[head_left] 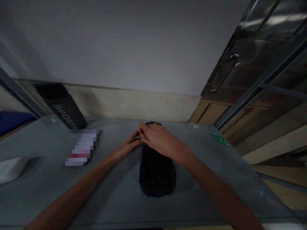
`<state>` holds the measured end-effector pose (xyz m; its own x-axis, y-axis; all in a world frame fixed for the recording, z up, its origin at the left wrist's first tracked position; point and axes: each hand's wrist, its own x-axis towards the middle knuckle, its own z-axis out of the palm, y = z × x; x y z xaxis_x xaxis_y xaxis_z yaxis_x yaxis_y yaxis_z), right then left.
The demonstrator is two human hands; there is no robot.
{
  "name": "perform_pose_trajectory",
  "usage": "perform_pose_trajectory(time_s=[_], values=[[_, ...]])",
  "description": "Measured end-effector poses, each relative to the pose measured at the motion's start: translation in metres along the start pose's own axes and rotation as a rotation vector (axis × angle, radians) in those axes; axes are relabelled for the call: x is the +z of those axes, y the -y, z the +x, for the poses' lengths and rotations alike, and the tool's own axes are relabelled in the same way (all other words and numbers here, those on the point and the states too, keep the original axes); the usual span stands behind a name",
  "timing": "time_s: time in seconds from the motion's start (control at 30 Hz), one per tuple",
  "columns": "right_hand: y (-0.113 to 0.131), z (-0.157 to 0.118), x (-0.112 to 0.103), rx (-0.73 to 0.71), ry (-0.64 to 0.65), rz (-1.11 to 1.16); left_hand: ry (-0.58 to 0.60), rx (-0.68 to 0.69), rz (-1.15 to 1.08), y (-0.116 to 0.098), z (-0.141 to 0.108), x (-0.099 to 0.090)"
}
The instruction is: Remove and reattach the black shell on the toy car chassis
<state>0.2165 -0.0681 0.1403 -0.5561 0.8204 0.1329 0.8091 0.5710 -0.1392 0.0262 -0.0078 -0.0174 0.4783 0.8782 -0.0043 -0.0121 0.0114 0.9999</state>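
Observation:
A glossy black object [157,174], shaped like a toy car with rounded ends, ridges and a tiny red spot, lies lengthwise on the grey table [115,198]. My left hand [128,145] reaches in from the left, its fingertips closed at the object's far left edge. Across the far end rests my right hand [161,139], with thumb and fingers pinched together beside the left fingertips. Whatever is between the right fingers is too small or too hidden to make out. The right hand covers much of the object's far part.
On the left stand a dark bottle [63,107] lettered SPORT, a blurred-out phone-like item [82,148] and a white item [11,169]. Green crumpled plastic [220,139] lies near the right edge. A wall [134,48], a metal door handle [226,75] and frame bars [249,92] surround the table.

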Motion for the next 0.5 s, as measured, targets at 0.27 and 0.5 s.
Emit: perform_pose_trajectory(time_s=[0.27,0.5], values=[[-0.046,-0.023,0.013,-0.044,-0.207,0.617,-0.004,-0.02,-0.146,-0.008,-0.001,0.006],[-0.126,-0.053,0.067,0.497,-0.614,0.582,0.001,-0.039,-0.151,-0.012,0.001,0.007]])
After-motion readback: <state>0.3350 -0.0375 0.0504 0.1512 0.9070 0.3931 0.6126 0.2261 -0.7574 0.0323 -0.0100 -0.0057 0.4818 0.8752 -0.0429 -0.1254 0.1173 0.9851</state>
